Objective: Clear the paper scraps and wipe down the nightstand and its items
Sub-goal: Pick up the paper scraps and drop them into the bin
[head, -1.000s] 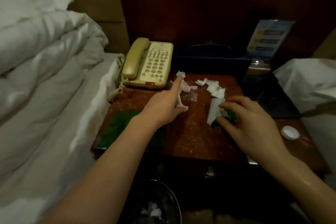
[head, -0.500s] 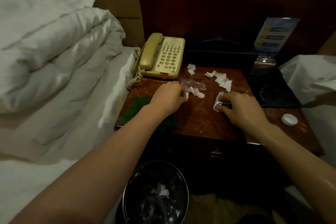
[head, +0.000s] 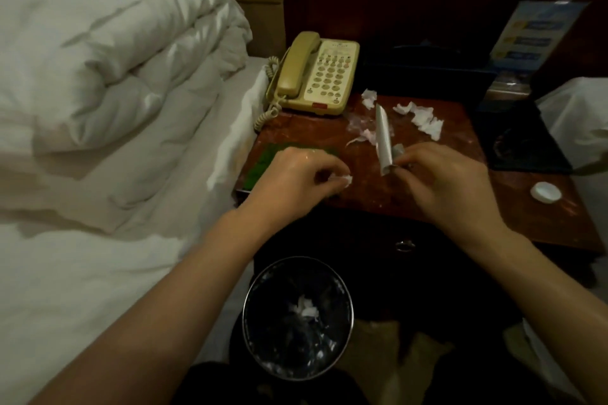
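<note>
The wooden nightstand (head: 388, 194) carries several white paper scraps: one clump (head: 422, 117) at the back right, one scrap (head: 369, 99) by the phone, some thin bits (head: 363, 135) in the middle. My left hand (head: 296, 181) hovers over the front left edge and pinches a small white scrap (head: 345, 179). My right hand (head: 444, 184) holds a long folded white paper (head: 383, 138) that stands up on edge. A green cloth (head: 269, 158) lies at the front left, partly under my left hand.
A beige telephone (head: 316, 74) sits at the back left. A black tray (head: 523, 145) and a blue sign (head: 533, 33) stand at the right, a white cap (head: 546, 192) near the right edge. A black bin (head: 297, 316) with scraps stands on the floor below. White bedding (head: 115, 92) fills the left.
My left hand has pulled back from the middle scraps toward the front edge with a scrap in its fingers. My right hand has lifted the folded paper upright.
</note>
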`<state>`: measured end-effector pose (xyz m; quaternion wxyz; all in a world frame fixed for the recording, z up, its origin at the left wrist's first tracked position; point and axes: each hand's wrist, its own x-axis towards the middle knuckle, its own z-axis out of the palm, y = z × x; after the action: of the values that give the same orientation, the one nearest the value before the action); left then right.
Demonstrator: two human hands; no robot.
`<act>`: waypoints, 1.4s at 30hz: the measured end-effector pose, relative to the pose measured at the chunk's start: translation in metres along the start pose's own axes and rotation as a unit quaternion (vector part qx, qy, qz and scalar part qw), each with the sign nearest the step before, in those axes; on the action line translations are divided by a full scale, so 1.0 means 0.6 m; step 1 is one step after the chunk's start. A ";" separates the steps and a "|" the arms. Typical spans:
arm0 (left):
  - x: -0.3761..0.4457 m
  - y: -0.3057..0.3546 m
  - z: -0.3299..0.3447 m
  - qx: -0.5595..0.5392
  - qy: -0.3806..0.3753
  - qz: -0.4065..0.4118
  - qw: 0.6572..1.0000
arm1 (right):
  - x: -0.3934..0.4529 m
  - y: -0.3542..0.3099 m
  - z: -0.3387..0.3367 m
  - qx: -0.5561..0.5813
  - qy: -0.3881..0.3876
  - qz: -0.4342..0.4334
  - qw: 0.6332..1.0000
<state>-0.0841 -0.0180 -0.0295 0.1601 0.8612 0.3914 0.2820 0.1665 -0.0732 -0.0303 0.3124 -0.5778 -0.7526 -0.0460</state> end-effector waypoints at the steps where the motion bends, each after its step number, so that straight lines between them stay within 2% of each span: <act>1: -0.024 -0.002 0.002 -0.007 0.003 -0.001 1.000 | -0.007 -0.014 0.000 0.008 -0.001 -0.009 1.000; 4: -0.101 -0.017 0.023 -0.035 -0.003 -0.040 0.999 | -0.029 -0.051 -0.002 0.028 0.000 -0.030 0.999; 8: -0.199 -0.059 0.077 -0.003 -0.089 -0.130 0.987 | -0.073 -0.095 0.006 0.080 0.012 -0.049 0.996; 12: -0.257 -0.078 0.108 0.023 -0.175 -0.204 0.963 | -0.133 -0.119 0.039 0.110 -0.069 -0.041 0.991; 16: -0.275 -0.094 0.102 0.062 -0.116 -0.238 0.962 | -0.176 -0.131 0.087 0.079 -0.200 -0.024 0.976; 20: -0.265 -0.096 0.078 0.074 -0.033 -0.251 0.964 | -0.191 -0.144 0.160 0.015 -0.341 -0.010 0.940; 25: -0.226 -0.056 0.065 0.040 0.081 -0.195 0.977 | -0.208 -0.145 0.239 -0.061 -0.428 0.003 0.902; 28: -0.187 -0.031 0.050 -0.002 0.106 -0.156 0.982 | -0.216 -0.143 0.237 -0.021 -0.466 0.030 0.884; 30: -0.151 -0.024 0.041 -0.015 0.112 -0.135 0.984 | -0.191 -0.144 0.211 0.004 -0.448 0.033 0.893; 32: -0.115 -0.016 0.034 -0.027 0.109 -0.111 0.987 | -0.155 -0.145 0.159 0.033 -0.395 0.028 0.918; 35: -0.051 -0.007 0.036 -0.019 0.099 -0.077 0.992 | -0.090 -0.115 0.039 0.047 -0.219 0.046 0.974; 37: -0.004 -0.001 0.045 -0.010 0.068 -0.078 0.995 | -0.045 -0.070 -0.029 0.024 -0.118 0.069 0.990; 39: 0.052 0.008 0.062 0.005 0.034 -0.077 0.996 | 0.004 -0.013 -0.076 -0.004 -0.081 0.112 0.990; 42: 0.129 0.021 0.094 0.045 0.007 -0.072 0.996 | 0.062 0.061 -0.105 -0.045 -0.093 0.160 0.982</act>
<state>-0.0013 0.0300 -0.0398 0.1384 0.8352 0.4654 0.2582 0.2204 -0.0571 0.0291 0.2183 -0.7057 -0.6735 0.0247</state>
